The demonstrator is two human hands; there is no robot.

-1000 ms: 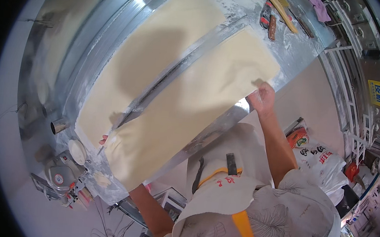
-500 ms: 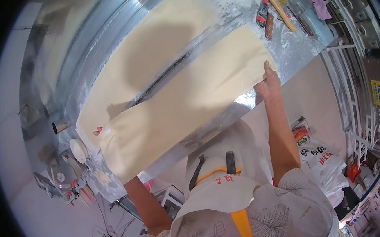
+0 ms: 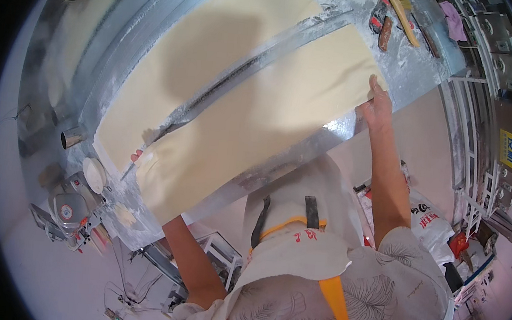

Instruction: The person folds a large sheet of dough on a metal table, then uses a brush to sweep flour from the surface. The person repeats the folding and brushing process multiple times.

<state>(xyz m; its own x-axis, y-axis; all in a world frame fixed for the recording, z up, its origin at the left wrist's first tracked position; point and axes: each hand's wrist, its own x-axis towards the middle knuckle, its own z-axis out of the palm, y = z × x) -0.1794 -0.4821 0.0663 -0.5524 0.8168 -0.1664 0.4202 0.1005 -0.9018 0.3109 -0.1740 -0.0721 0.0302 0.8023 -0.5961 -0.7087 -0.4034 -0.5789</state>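
Two long pale dough sheets lie side by side on a floured metal worktop. My right hand (image 3: 379, 106) grips the right end of the near dough sheet (image 3: 253, 117), thumb on top and fingers underneath. At the left end, that sheet drapes over my left hand (image 3: 136, 155). Only a few of its fingertips show at the far edge; the rest is hidden under the dough. Beyond a narrow floury strip of metal, the far dough sheet (image 3: 217, 41) stretches out with a shadow across it.
Past the far sheet runs a raised metal ledge (image 3: 114, 44). A metal cup (image 3: 72, 138), a white dish (image 3: 94, 174) and a kitchen scale (image 3: 70, 205) stand at the left. A brush (image 3: 402, 17) and dark-handled tools (image 3: 385, 34) lie at the far right. White bags (image 3: 427, 230) are below right.
The near sheet has shifted in my hands, and the strip of metal between the sheets now shows wider and further toward the left end. The whole view has shifted slightly.
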